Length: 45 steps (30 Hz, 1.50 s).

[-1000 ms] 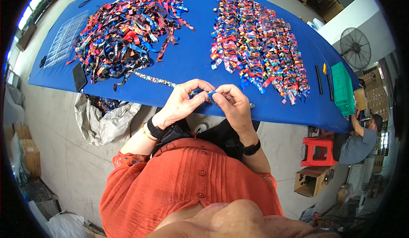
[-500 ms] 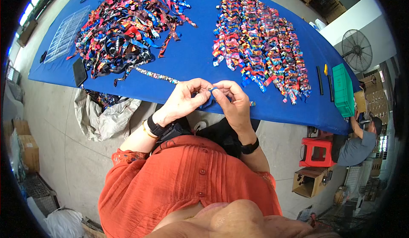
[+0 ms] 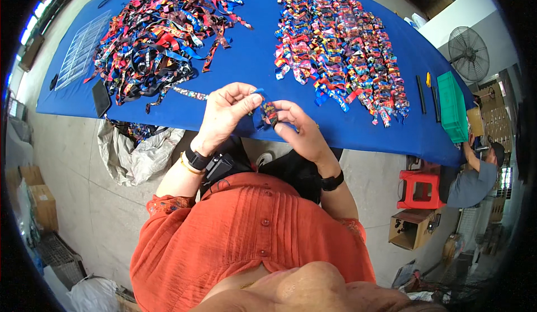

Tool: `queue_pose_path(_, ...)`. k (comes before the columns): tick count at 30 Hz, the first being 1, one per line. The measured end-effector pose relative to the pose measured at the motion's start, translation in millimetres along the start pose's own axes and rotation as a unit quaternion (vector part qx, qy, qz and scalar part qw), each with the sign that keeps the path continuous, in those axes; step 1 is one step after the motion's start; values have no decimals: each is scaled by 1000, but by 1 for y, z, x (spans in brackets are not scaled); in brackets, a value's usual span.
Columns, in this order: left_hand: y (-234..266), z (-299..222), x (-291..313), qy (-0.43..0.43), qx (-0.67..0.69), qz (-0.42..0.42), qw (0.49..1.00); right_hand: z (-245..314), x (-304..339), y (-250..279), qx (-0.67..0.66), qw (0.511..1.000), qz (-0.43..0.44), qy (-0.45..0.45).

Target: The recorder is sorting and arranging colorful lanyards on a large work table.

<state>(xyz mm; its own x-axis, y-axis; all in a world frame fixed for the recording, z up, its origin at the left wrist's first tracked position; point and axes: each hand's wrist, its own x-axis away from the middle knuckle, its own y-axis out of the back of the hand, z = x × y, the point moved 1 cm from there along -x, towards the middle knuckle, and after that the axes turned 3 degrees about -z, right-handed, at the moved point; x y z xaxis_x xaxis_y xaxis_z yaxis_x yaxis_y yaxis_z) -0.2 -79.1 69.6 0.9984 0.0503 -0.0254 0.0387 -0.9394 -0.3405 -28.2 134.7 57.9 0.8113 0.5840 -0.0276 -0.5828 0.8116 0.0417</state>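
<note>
Over the table's near edge, a short loop of printed lanyard (image 3: 268, 113), blue with red and yellow figures, hangs between my hands. My left hand (image 3: 224, 110) is closed, pinching its blue upper end between thumb and index finger. My right hand (image 3: 305, 132) curls its fingers round the loop's right side, its thumb lower down; the exact contact is partly hidden. Beyond my left hand, a patterned strap (image 3: 190, 93) runs back to a big tangled heap of loose lanyards (image 3: 151, 43). Folded lanyard bundles (image 3: 341, 43) lie in long rows at the right.
The blue-covered table (image 3: 240, 49) also carries a clear divided tray (image 3: 84, 49), a dark flat device (image 3: 101, 98), black rods (image 3: 420, 94) and a green crate (image 3: 451, 108). A white sack (image 3: 140, 155) stands below. Another person (image 3: 472, 183) works at right, near a red stool (image 3: 418, 190).
My hands have moved slightly apart and to the left. The printed lanyard loop, mostly hidden earlier, now shows between them. My view has shifted slightly.
</note>
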Motion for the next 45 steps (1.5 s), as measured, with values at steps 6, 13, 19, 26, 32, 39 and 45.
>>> queue_pose_path(6, 18, 5, -6, -44, 62, -18, 997, -7, 5, 3, 180, 983, -18, 31)
queue_pose_path(13, 8, -8, -2, -42, 69, 89, 993, -2, -2, 6, 155, 983, -86, 41)
queue_pose_path(19, 3, -9, -7, -17, 21, 127, 992, 7, -11, -5, 101, 985, -131, 36)
queue_pose_path(26, -5, -18, -12, 39, -30, 150, 987, 10, -24, 2, 9, 989, -134, 59)
queue_pose_path(32, -9, -28, -15, -24, -104, 166, 980, 14, -33, 12, -31, 990, -132, 42)
queue_pose_path(39, -14, -31, -15, -1, -95, 178, 979, 13, -36, 16, -83, 986, -143, 2)
queue_pose_path(45, -18, -24, -12, 13, -53, 174, 983, 8, -37, 9, -97, 978, -180, 39)
